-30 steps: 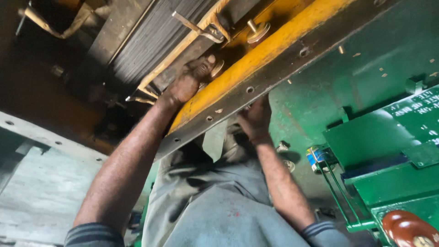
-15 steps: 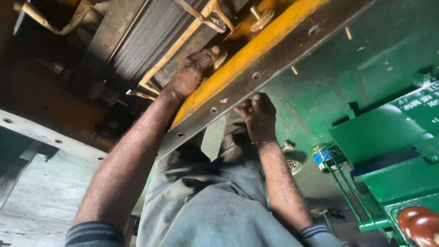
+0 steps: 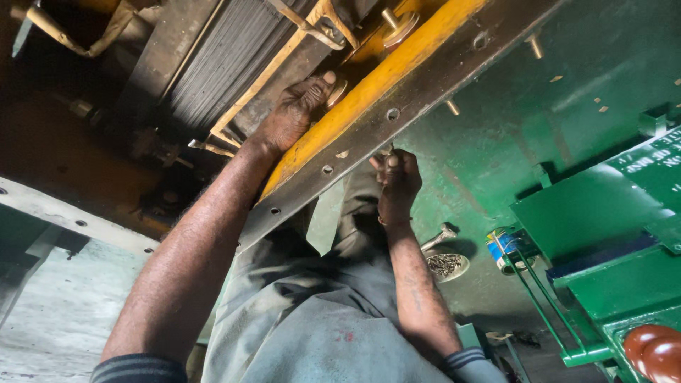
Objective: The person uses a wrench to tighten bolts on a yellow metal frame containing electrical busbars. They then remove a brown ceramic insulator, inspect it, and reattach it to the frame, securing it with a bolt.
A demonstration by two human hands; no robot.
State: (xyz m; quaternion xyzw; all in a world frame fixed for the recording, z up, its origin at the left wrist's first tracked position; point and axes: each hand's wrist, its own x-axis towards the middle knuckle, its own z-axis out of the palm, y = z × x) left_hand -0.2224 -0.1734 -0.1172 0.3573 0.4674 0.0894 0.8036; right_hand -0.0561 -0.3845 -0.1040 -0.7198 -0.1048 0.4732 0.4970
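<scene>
Your left hand (image 3: 294,113) has its grip spread loosely over the top of the yellow steel beam (image 3: 369,89), fingers curled past its far edge and the thumb raised beside a round brass washer (image 3: 336,91); whether those fingers pinch anything behind the beam cannot be told. Your right hand (image 3: 397,184) is closed tight into a fist around a small dark bolt or tool (image 3: 389,152), its tip pressed up against the underside of the grey drilled flange (image 3: 355,159) that runs along below the yellow beam. That flange shows a row of round holes, and your right fist sits just beside one of them. Two threaded studs (image 3: 533,46) stick out of the flange farther along, well apart from both hands. Behind your left hand lies a block of dark ribbed laminations (image 3: 213,64). Below your right forearm, on the green floor (image 3: 496,128), stands a shallow dish of small screws (image 3: 447,264) with a bolt (image 3: 440,235) next to it, and a blue tin (image 3: 505,248) near the green metal frame (image 3: 603,213).
</scene>
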